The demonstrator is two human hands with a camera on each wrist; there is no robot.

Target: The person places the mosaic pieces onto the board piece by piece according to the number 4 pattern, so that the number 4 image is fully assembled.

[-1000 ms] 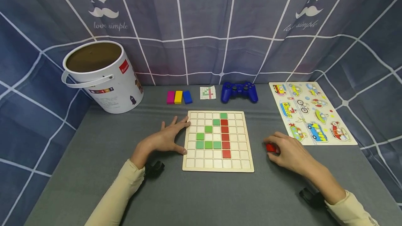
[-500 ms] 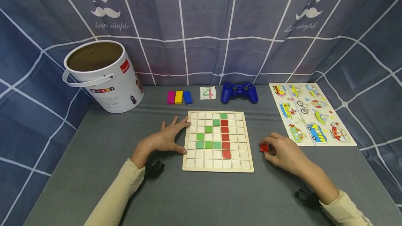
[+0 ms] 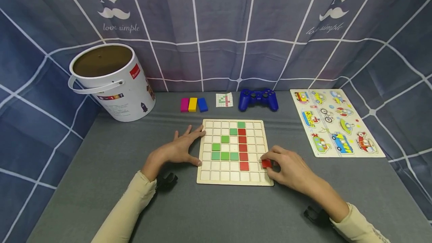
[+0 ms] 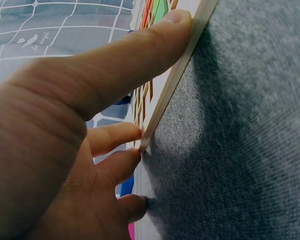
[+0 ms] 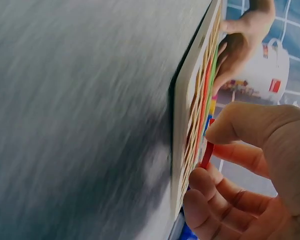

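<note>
A wooden grid board (image 3: 210, 177) lies flat, with green tiles (image 3: 224, 139) in a stepped line and a row, and a column of red tiles (image 3: 243, 148). Along its left edge my left hand (image 3: 177, 148) rests with thumb and fingers spread; the left wrist view has the thumb (image 4: 135, 52) on the rim. Between thumb and fingers, my right hand (image 3: 290, 168) pinches a loose red tile (image 3: 266, 163) over the board's right edge. From the right wrist view the red tile (image 5: 207, 154) is tilted, and I cannot tell whether it touches the board.
Behind the board are a magenta block (image 3: 184, 105), a yellow block (image 3: 192, 104), a blue block (image 3: 202, 104), a small printed grid card (image 3: 224, 100) and a blue game controller (image 3: 258, 99). A white bucket (image 3: 125, 102) stands back left; a vehicle picture puzzle (image 3: 332, 125) lies right.
My right hand has moved left with the red tile, from the bare table to the board's right edge. The left hand has stayed at the left edge.
</note>
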